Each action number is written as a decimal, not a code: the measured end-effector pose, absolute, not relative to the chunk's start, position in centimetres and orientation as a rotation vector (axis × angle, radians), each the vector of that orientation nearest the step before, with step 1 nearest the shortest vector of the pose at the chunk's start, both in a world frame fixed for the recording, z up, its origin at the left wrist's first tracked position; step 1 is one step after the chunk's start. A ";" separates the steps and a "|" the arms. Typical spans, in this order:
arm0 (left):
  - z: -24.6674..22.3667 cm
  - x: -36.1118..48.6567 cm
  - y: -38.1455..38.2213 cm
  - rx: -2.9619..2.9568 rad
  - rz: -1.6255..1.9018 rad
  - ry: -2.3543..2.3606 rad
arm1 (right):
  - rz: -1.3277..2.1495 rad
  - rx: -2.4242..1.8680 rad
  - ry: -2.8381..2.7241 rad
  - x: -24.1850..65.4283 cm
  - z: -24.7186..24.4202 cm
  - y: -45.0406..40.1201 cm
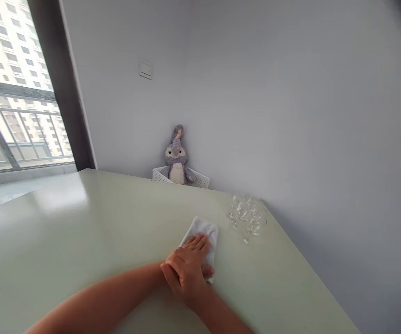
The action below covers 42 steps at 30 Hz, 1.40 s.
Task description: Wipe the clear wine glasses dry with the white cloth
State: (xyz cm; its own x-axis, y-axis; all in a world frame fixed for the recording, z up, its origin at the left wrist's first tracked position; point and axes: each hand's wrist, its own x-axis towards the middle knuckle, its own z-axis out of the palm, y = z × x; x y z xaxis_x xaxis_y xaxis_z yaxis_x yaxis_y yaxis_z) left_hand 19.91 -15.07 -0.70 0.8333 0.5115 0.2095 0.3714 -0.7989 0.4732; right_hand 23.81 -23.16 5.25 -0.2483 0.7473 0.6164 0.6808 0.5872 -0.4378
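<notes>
A folded white cloth (pixel 205 227) lies flat on the pale green tabletop (pixel 117 222). My left hand (pixel 197 244) rests palm down on it, fingers stretched toward the far end and thumb showing at the right. Across the back of that hand lies my right hand (pixel 186 271), its thumb out to the left and its fingers over the left hand. The right hand covers much of the left. Beyond the cloth, to the right, several clear glasses (pixel 247 213) stand close together; their exact shape is hard to make out.
Behind the table's far edge, a purple plush toy (pixel 177 160) sits in a white perforated basket (pixel 200 181). Grey walls (pixel 290 116) meet there, with a light switch (pixel 145 69) on one. At the left, a window (pixel 19 93) shows a railing and tall buildings.
</notes>
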 end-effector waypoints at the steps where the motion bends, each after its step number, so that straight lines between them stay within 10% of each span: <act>1: -0.6 20.7 -14.3 2.645 0.430 0.540 | 0.097 -1.113 -1.996 23.7 5.2 -23.3; 12: 0.4 21.4 -0.3 2.663 0.286 1.110 | 0.215 -1.148 -1.903 25.8 3.0 -22.1; 29: 1.3 -13.4 1.1 2.115 0.260 2.245 | 0.445 -1.132 -1.860 24.8 2.2 -21.9; 42: 4.6 5.6 -13.5 2.375 0.201 0.597 | 0.463 -1.256 -1.111 29.7 6.3 -20.7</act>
State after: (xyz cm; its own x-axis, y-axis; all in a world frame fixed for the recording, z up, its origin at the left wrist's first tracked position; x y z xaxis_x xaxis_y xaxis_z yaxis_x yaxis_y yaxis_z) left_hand 5.57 -13.50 4.63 0.8833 0.4687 -0.0135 0.3653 -0.6698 0.6465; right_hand 29.67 -20.67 6.31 0.4412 0.8006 0.4053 0.2762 0.3086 -0.9102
